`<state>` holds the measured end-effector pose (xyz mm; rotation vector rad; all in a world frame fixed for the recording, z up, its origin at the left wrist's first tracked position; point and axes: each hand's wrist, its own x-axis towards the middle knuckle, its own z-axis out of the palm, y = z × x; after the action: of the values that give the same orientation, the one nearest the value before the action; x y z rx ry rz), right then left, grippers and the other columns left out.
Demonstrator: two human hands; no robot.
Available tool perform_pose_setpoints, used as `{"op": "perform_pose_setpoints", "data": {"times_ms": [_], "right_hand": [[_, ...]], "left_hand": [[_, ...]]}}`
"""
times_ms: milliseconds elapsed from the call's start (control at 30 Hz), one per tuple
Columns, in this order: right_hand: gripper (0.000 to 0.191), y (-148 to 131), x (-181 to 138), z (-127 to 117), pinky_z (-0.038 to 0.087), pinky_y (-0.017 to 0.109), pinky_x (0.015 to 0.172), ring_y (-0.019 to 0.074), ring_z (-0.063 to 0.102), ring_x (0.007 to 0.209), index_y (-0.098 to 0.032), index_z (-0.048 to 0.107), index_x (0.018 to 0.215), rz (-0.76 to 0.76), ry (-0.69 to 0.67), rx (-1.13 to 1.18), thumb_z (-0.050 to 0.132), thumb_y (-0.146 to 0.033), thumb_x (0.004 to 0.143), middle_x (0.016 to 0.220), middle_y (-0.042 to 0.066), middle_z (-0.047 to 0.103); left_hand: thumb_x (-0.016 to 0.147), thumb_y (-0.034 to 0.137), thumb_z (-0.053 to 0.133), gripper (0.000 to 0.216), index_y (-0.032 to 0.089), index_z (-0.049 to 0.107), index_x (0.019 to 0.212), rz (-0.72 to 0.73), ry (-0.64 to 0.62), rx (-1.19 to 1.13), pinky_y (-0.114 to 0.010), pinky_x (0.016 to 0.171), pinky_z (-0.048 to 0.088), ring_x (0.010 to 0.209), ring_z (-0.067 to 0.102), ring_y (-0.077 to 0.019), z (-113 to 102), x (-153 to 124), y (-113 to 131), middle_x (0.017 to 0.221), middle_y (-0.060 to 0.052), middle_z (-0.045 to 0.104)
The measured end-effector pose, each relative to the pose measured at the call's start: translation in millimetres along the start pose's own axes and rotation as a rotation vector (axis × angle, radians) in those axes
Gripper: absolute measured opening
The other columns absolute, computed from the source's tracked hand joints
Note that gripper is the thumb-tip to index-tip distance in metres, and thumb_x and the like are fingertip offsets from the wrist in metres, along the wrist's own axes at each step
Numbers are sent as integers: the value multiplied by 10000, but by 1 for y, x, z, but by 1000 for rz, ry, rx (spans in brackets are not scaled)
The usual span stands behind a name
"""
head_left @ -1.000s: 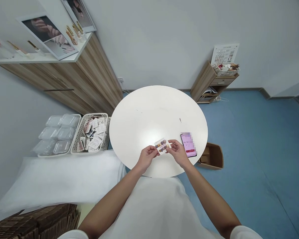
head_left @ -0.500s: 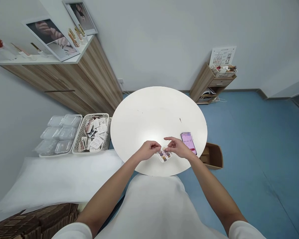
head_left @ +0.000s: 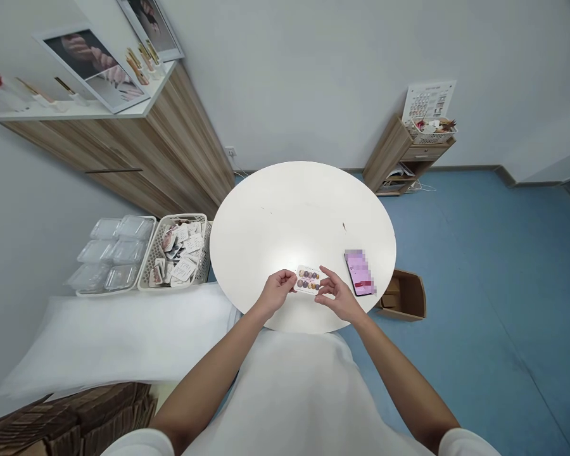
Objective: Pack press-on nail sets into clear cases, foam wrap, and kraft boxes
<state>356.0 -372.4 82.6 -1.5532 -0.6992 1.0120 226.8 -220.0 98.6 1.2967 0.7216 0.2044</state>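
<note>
White and rectangular, a card with two rows of purple and yellow ovals (head_left: 308, 279) is pinched by the left hand (head_left: 276, 291) over the near part of the round white table (head_left: 285, 212). Its right edge is flanked by the right hand (head_left: 341, 299); whether it is gripped there cannot be told.
</note>
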Motion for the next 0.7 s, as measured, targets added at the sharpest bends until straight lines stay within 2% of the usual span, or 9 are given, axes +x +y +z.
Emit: {"op": "perform_pose_setpoints", "data": {"times_ms": [200,433,567,700], "right_hand": [[706,-1,-3,-2,459,371,809,127,586,739,-296,297,1303,-100,38,-169,625,-279,679,865,0,536],[652,1,-4,-11,460,356,791,131,573,731,-271,325,1289,-125,-1,-195,597,-264,697,784,-10,557],[646,-2,-3,-17,456,347,774,136,564,735,-275,329,1283,-108,-32,-200,591,-237,694,740,-24,561],[642,-5,-3,-24,448,347,778,133,553,727,-277,324,1284,-95,-62,-193,579,-222,697,724,-31,560]], "left_hand": [[714,402,553,248,159,580,756,48,24,45,-265,648,453,624,527,-99,5,-1,-1,701,-6,585],[746,381,521,228,160,569,771,58,4,144,-270,658,439,642,536,-111,9,-5,0,707,-15,580],[727,338,564,272,169,542,940,74,-22,129,-286,696,453,682,554,-111,8,-8,0,736,-8,555],[642,279,664,517,208,470,1116,79,-52,144,-317,777,459,791,567,-121,8,-11,-2,923,-39,523]]}}
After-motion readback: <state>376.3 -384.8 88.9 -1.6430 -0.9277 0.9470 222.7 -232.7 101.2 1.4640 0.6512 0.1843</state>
